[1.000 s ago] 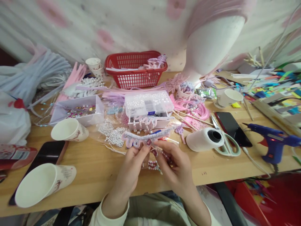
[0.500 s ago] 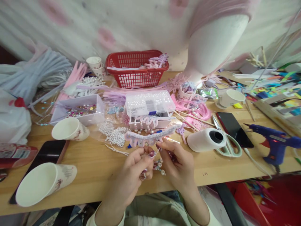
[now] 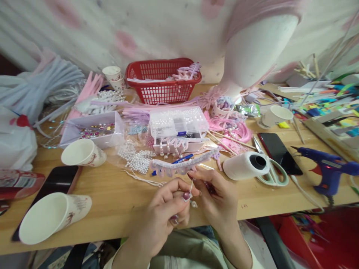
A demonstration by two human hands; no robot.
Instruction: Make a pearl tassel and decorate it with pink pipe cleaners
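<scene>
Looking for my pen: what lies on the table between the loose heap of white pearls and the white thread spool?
In the head view, the pink-and-white beaded trim strip spans that stretch, with a blue pen partly hidden behind it.

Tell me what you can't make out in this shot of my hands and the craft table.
Head view only:
- The bead strand: just one pearl shows; the left hand and right hand cover the rest.
- The thin thread or wire between the fingers: too fine to identify.
- Contents of the compartment box: too small to sort.
- The glue gun: blurred, its cord cut by the right edge.
- The mannequin head: cut by the top edge.
</scene>
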